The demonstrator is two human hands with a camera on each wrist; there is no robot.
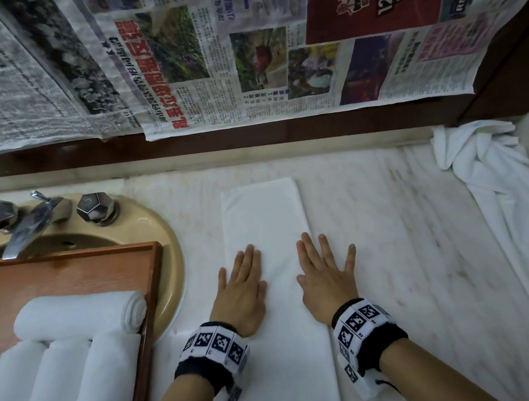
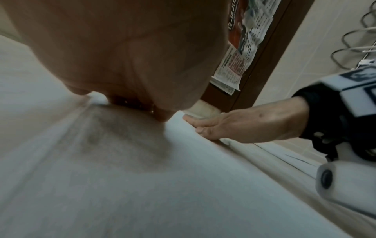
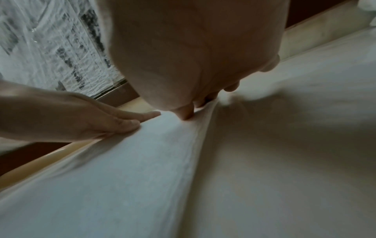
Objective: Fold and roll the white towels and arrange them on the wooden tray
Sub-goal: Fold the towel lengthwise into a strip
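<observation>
Strip: a white towel folded into a long narrow strip point(image 1: 264, 221) lies flat on the marble counter point(image 1: 397, 214), running from the near edge away toward the wall.
Left hand: the left hand point(image 1: 240, 289) lies palm down on the strip's left half, fingers straight and close together, thumb out over the left edge; it holds nothing.
Right hand: the right hand point(image 1: 326, 273) lies palm down at the strip's right edge, fingers straight and fanned apart; the thumb and inner fingers rest on the cloth, the outer fingers on the bare counter beside it.
Strip versus hands: both palms sit about midway along the strip, a band of bare cloth between them; the far end reaches well past the fingertips, the near end runs back under the wrists.
Right wrist view: the strip's long edge passes under the right fingertips point(image 3: 186, 115), with the left hand flat on the cloth beside.
Tray: a wooden tray point(image 1: 148, 263) stands left of the strip over the sink point(image 1: 161, 237), carrying rolled towels point(image 1: 80, 316), one laid crosswise behind the others.
Loose towel: a crumpled towel point(image 1: 494, 171) lies at the counter's far right, well apart from the hands.
Wall: newspaper point(image 1: 232, 49) covers it.
</observation>
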